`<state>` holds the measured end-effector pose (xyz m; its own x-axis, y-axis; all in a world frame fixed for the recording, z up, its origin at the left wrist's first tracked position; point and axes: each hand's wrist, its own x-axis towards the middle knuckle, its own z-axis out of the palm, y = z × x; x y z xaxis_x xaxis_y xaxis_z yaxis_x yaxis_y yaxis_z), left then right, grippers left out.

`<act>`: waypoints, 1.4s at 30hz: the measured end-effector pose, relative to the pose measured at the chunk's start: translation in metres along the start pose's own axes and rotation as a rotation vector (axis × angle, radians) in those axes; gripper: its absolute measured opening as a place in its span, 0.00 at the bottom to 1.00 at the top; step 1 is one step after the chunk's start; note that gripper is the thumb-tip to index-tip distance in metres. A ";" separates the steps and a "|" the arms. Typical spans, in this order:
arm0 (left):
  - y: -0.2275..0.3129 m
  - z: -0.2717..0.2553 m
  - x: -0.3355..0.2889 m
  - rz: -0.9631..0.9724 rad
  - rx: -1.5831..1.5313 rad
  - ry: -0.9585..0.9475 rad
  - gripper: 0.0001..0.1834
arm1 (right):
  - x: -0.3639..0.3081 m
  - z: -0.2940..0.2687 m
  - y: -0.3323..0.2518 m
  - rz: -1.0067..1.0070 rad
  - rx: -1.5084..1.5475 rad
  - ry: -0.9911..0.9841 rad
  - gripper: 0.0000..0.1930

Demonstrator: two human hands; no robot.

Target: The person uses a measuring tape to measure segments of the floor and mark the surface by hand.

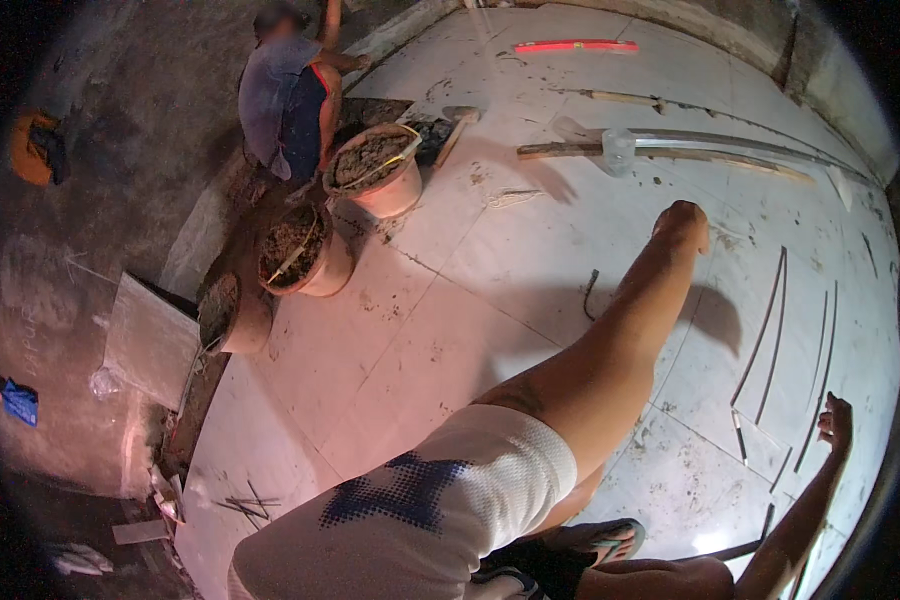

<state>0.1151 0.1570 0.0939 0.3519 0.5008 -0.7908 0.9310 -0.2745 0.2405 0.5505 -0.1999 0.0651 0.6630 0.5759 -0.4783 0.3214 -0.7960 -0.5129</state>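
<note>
My left hand (682, 226) reaches forward over the pale floor tiles (510, 260), its fingers curled closed. What it may hold is hidden. To the right and nearer, my right hand (836, 422) is also closed, with bent fingers, beside a long thin dark strip (818, 390) on the tiles. I cannot make out anything between those fingers. Two more thin dark strips (760, 350) lie between my hands, meeting at their far end. Left of my left forearm, a short bent dark piece (591, 296) rests on a tile.
Three buckets, including a mortar-filled bucket (385, 190), line the floor's left edge. A co-worker (288, 95) crouches behind them. A mallet (456, 135), clear plastic cup (618, 152), metal bar (730, 140) and red spirit level (575, 46) lie farther off. At left leans a loose tile (150, 340).
</note>
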 end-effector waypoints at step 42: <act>0.012 -0.001 0.006 0.046 0.059 -0.085 0.37 | -0.005 -0.009 0.004 0.016 0.023 -0.012 0.30</act>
<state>0.1290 0.1575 0.0925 0.3824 0.4159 -0.8251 0.9059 -0.3445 0.2462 0.5545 -0.2076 0.0721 0.6598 0.5655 -0.4948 0.2954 -0.8007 -0.5212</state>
